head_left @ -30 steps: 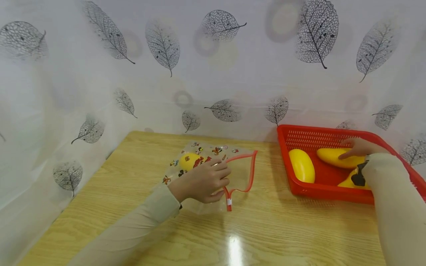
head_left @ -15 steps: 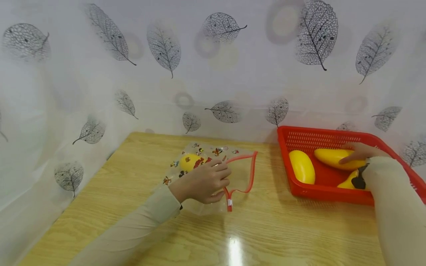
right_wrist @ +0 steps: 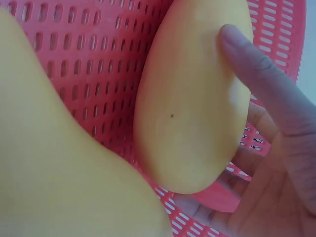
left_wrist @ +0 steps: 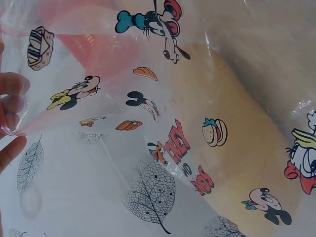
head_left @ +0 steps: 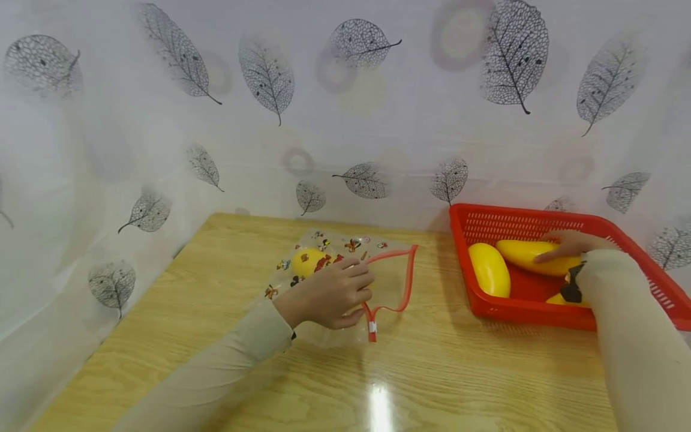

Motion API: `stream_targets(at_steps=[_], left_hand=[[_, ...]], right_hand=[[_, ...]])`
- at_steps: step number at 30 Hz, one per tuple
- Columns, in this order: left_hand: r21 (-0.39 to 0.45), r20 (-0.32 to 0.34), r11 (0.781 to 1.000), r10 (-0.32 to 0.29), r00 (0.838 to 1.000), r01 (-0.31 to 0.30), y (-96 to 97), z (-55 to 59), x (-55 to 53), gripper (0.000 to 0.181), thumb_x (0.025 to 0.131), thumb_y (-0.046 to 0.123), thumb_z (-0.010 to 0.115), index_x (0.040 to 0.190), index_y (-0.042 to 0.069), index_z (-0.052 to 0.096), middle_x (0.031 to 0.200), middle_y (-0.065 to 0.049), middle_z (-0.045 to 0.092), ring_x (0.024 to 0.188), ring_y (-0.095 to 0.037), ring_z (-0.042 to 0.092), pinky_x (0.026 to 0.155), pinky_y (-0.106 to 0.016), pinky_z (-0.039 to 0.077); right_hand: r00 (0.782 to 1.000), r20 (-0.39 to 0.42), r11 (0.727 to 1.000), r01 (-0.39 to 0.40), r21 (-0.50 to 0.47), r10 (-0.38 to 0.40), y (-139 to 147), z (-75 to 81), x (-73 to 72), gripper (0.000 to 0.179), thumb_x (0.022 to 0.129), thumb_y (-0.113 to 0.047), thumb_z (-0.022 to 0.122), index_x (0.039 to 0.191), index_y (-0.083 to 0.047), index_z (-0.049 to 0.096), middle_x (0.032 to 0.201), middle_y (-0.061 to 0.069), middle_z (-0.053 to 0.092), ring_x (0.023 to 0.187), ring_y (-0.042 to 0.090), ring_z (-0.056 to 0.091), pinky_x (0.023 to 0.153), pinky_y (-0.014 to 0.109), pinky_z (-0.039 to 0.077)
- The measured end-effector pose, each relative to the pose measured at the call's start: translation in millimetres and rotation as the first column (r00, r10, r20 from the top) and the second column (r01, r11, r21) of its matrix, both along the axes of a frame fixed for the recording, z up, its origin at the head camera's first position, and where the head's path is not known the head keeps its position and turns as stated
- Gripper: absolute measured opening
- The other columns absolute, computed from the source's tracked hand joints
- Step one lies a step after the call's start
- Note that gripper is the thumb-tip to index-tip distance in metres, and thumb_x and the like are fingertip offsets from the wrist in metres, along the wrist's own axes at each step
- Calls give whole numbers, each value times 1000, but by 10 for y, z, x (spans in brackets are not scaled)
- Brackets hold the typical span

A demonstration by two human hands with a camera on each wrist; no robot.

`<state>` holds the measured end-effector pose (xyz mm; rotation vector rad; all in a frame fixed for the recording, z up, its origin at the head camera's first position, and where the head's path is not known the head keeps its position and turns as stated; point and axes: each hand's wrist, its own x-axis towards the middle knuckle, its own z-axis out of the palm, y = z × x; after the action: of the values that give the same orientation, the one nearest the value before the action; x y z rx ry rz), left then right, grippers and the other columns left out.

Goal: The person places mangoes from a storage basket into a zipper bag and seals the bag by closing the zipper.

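Note:
In the head view, my left hand (head_left: 336, 295) pinches the red-edged mouth of a clear zip bag (head_left: 353, 245) with cartoon prints, lying on the table. Inside the bag shows a yellow fruit (head_left: 306, 263), seen blurred through the plastic in the left wrist view. Over the red basket (head_left: 531, 313), my right hand (head_left: 575, 243) grips a smooth yellow mango (head_left: 519, 254). Its thumb (right_wrist: 247, 59) presses one side in the right wrist view, with the fingers curled behind. A second mango-like yellow fruit (head_left: 490, 270) lies to its left. A third yellow fruit (head_left: 556, 299) is mostly hidden under my right wrist.
The wooden table (head_left: 464, 372) meets a white leaf-printed sheet (head_left: 378, 120) at the back and left. Raised, slotted walls surround the basket at the table's right side. A white slider (head_left: 372, 327) sits at the near end of the bag's red zip.
My right hand has shifted a little left in the basket, and the mango has moved left with it, close to the second fruit. My left hand and the bag stay put.

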<state>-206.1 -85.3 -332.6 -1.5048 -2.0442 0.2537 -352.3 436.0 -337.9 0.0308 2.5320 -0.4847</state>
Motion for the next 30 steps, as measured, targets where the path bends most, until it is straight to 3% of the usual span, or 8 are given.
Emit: stream_targets(at_steps=[7, 9, 12, 14, 19, 24, 30], left_hand=[[-3, -8, 1000, -1, 1000, 1, 3, -2, 7, 19, 81, 37, 58, 74, 19, 60, 85, 4, 58, 84, -14, 52, 86, -30, 42], [-4, -4, 1000, -1, 1000, 1, 2, -1, 8, 19, 81, 36, 58, 74, 19, 60, 85, 4, 58, 84, -14, 52, 86, -30, 42], [-7, 4, 1000, -3, 1000, 3, 5, 3, 8, 19, 82, 36, 58, 74, 19, 60, 84, 4, 58, 83, -14, 52, 86, -30, 42], [-9, 10, 1000, -4, 1000, 4, 6, 8, 9, 19, 82, 35, 58, 74, 19, 60, 84, 4, 57, 83, -14, 51, 86, -30, 42], [-10, 11, 1000, -6, 1000, 6, 11, 17, 14, 18, 82, 35, 58, 73, 19, 60, 83, 4, 57, 82, -14, 51, 86, -30, 43], [-9, 6, 1000, -1, 1000, 1, 12, 12, 19, 18, 82, 36, 58, 73, 19, 59, 84, 4, 57, 82, -14, 50, 86, -29, 42], [-8, 0, 1000, -1, 1000, 1, 13, 5, 12, 18, 82, 36, 58, 74, 19, 60, 85, 4, 58, 83, -14, 51, 86, -29, 42]], right_hand=[[1000, 0, 1000, -1, 17, 1, -152, 66, 97, 108, 76, -66, 58, 145, 4, 15, 139, 37, 20, 114, 52, 29, 88, 64, 40], [999, 18, 999, 35, 0, -35, -209, 112, 163, 108, 77, -67, 56, 146, 3, 11, 140, 38, 17, 115, 52, 27, 87, 62, 41], [985, 79, 985, 161, -59, -156, -252, 161, 238, 111, 76, -67, 57, 149, -7, 0, 145, 37, 5, 117, 54, 20, 84, 58, 43], [985, 87, 987, 154, -38, -150, -249, 155, 222, 112, 75, -68, 58, 149, -7, 0, 144, 38, 5, 117, 55, 19, 84, 59, 43], [999, 48, 995, -27, 96, 22, -132, 33, 33, 115, 70, -70, 61, 144, 6, 16, 138, 41, 20, 114, 55, 29, 88, 68, 36], [997, 34, 993, -77, 93, 74, -82, -23, -56, 120, 63, -71, 66, 143, 6, 21, 133, 36, 33, 110, 51, 36, 88, 67, 37], [988, 4, 987, -153, 59, 153, -122, -28, -57, 108, 70, -62, 68, 142, 5, 24, 132, 34, 37, 111, 50, 38, 93, 69, 33]])
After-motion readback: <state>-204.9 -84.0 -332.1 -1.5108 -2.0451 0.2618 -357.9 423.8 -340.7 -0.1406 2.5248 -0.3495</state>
